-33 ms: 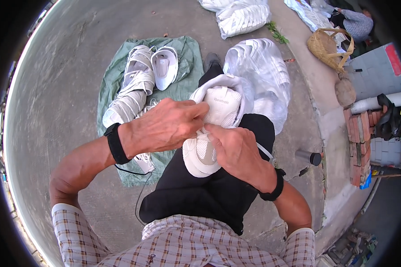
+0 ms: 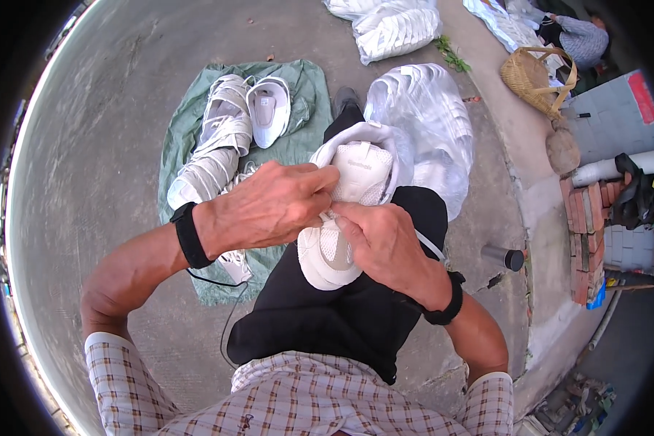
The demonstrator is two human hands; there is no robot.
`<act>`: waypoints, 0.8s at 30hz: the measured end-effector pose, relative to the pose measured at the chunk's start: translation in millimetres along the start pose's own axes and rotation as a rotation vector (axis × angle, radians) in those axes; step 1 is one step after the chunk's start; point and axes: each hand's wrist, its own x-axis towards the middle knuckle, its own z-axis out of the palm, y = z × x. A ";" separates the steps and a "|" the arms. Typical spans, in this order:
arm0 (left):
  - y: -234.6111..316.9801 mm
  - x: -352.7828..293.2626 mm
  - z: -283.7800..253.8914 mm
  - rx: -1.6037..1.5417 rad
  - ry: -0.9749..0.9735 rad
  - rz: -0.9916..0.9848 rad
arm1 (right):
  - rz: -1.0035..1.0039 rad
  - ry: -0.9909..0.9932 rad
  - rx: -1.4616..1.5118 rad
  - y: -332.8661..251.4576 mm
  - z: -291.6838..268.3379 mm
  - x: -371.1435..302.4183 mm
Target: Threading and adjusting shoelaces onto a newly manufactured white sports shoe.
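A white sneaker (image 2: 330, 265) rests on my lap, toe toward me, with its padded tongue (image 2: 363, 168) standing up. My left hand (image 2: 280, 200) is closed in a pinch at the left edge of the lacing. Opposite it, my right hand (image 2: 389, 243) pinches at the eyelets, thumb over the upper. A thin white shoelace (image 2: 328, 216) shows between the fingertips; most of it is hidden behind them. Both wrists wear black bands.
Laced white shoe uppers (image 2: 221, 134) and a white shoe (image 2: 269, 112) lie on a green sheet (image 2: 309, 87) at left. Bagged white shoes (image 2: 421, 109) sit at right. A dark flask (image 2: 503, 256), a wicker basket (image 2: 530, 76), bricks (image 2: 585, 240) and another person (image 2: 585, 38) are farther right.
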 end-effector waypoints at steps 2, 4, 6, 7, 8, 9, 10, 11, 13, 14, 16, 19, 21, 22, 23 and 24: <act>0.6 -2.8 1.7 -0.005 0.070 0.000 | 0.009 0.004 0.151 6.8 2.6 8.2; 1.7 -7.0 6.7 -0.019 0.089 -0.005 | 0.018 0.004 0.304 8.0 2.6 10.9; 1.6 -11.5 12.6 -0.036 0.108 -0.014 | 0.106 -0.056 0.219 6.9 1.0 11.1; 0.7 -13.3 15.7 -0.039 0.122 -0.015 | 0.105 -0.058 0.218 6.3 0.8 11.7; 0.2 -14.7 17.7 -0.040 0.136 -0.014 | 0.098 -0.063 0.198 4.8 0.4 12.5; 0.5 -15.9 19.5 -0.039 0.138 -0.015 | 0.091 -0.068 0.177 3.0 -0.1 13.4; 1.4 -17.2 21.0 -0.045 0.173 0.004 | 0.088 -0.068 0.175 -1.3 -1.3 14.1; 1.4 -18.7 25.1 -0.059 0.208 0.020 | 0.092 -0.112 0.021 -5.8 -1.7 14.2; 0.3 -21.6 34.1 -0.108 0.253 0.001 | 0.096 -0.163 -0.134 -8.1 1.2 13.4; 1.5 -20.4 34.5 -0.150 0.299 -0.008 | 0.089 -0.108 -0.116 -8.2 2.3 11.9; 1.3 -17.0 30.2 -0.192 0.306 -0.020 | 0.084 -0.061 -0.107 -9.8 2.2 8.6; -1.4 -17.3 32.3 -0.237 0.297 -0.025 | 0.126 0.213 0.107 -6.1 -6.5 5.6; -1.9 -18.2 35.6 -0.248 0.288 -0.009 | 0.293 0.280 0.291 -5.3 -35.5 7.8; -2.2 -19.6 36.9 -0.247 0.289 -0.011 | 0.372 0.294 0.457 -4.5 -47.7 7.8; -5.0 -22.7 37.6 -0.243 0.287 -0.013 | 0.439 0.338 0.598 -6.3 -62.6 8.9; -6.7 -24.7 39.4 -0.248 0.297 -0.019 | 0.362 0.417 0.661 -1.8 -76.6 8.0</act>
